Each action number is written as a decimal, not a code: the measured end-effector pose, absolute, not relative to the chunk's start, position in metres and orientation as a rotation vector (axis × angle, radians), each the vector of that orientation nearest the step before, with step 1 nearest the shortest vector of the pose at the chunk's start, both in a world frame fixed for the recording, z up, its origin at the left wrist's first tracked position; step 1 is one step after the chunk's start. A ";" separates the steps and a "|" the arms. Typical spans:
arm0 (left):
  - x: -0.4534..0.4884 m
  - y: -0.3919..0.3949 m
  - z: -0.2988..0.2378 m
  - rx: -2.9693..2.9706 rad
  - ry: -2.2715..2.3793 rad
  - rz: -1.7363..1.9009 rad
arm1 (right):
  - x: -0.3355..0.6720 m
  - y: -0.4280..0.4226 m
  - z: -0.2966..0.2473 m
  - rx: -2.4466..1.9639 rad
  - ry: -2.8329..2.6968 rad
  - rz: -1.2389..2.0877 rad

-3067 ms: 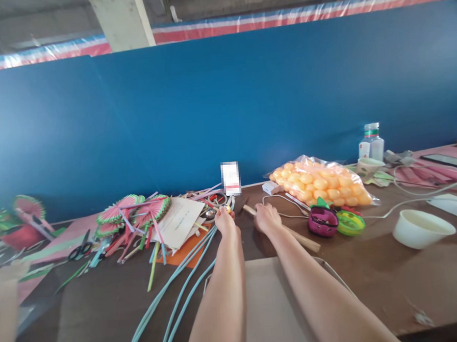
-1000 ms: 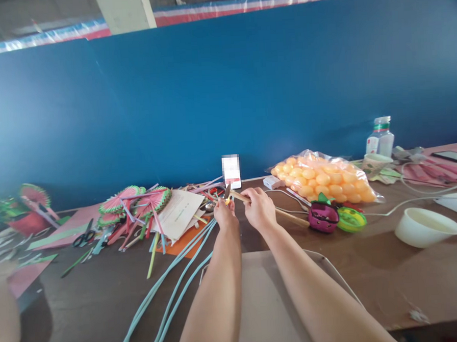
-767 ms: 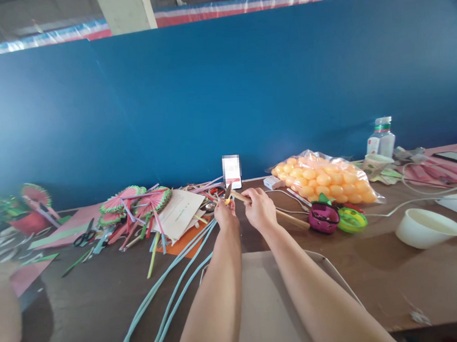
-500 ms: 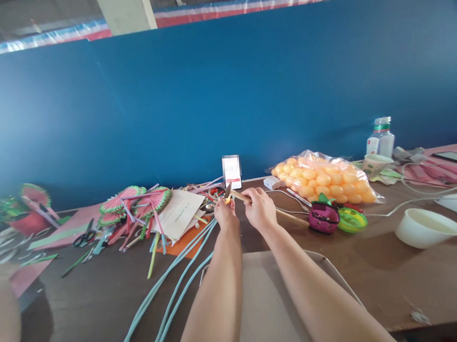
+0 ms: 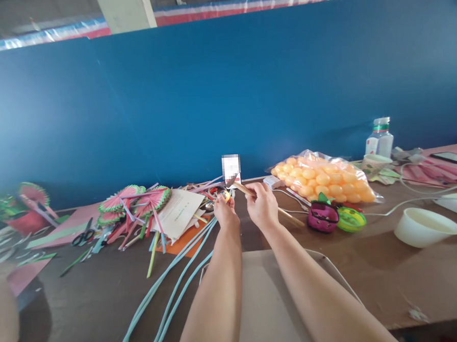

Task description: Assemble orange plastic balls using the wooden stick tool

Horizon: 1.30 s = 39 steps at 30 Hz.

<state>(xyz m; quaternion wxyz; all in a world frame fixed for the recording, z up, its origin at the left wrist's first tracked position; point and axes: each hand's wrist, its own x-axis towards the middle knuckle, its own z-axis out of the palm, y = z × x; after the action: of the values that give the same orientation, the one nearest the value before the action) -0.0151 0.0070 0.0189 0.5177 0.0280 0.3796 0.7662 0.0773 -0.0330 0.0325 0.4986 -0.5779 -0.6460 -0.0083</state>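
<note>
My right hand (image 5: 262, 206) is closed around the wooden handle of a hammer (image 5: 245, 190). Its dark, narrow head points up and left, in front of a phone (image 5: 231, 167) leaning on the blue panel. The handle's end slants down right, past my wrist. Just left of it, my left hand (image 5: 225, 210) pinches a small, shiny yellow thing (image 5: 225, 195), too small to make out fully. The hammer head is above this piece, with a gap between them. A round silver thing (image 5: 209, 206) lies beside my left fingers.
Light blue cords (image 5: 169, 291) run along the table left of my forearm. Farther left are paper fans (image 5: 122, 197), papers (image 5: 180, 214) and scissors (image 5: 84, 233). To the right are a bag of orange balls (image 5: 321, 179), a purple pouch (image 5: 323, 217) and a white bowl (image 5: 415, 232).
The hammer head has risen off the yellow piece and tipped slightly to the right. My right hand has tilted with it, while my left hand has stayed nearly in place.
</note>
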 end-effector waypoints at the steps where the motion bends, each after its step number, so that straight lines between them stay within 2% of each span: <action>1: -0.015 0.007 0.019 0.075 0.905 1.841 | 0.078 -0.033 0.033 -1.382 -1.548 -0.025; 15: -0.017 0.005 0.020 0.063 0.891 1.864 | 0.076 -0.033 0.027 -1.472 -1.700 -0.007; 39: -0.018 0.012 0.015 0.035 0.861 1.856 | 0.080 -0.029 0.026 -1.404 -1.535 0.030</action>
<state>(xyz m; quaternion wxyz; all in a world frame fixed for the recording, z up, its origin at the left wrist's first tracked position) -0.0179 0.0117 0.0154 0.5208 0.0147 0.3592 0.7743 0.0796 -0.0287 0.0261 0.5059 -0.5821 -0.6365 0.0126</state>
